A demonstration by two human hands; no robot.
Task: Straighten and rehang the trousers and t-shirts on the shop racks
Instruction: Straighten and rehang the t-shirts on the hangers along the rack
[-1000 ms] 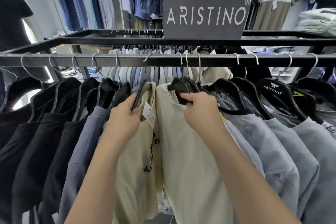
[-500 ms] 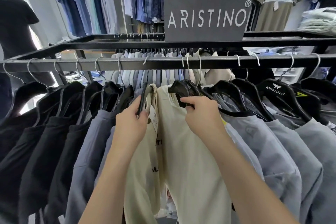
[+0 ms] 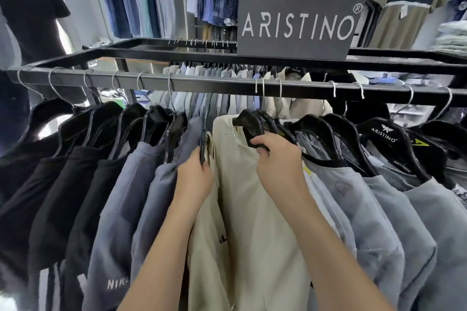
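2 hangers (image 3: 249,122) gripped by left hand (image 3: 194,179), right hand (image 3: 278,163); sign (image 3: 298,24) reads ARISTINO.

Grey shirt's lettering (image 3: 116,284) (partly behind forearm (image 3: 164,245))

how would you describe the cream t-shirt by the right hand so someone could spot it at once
Find the grey ARISTINO sign on top of the black rack, then drop to the front rail below it. The cream t-shirt hangs mid-rail, its black hanger gripped by the right hand. Its neighbours are grey-blue, bar one lettered cream shirt turned edge-on, held by the left hand.
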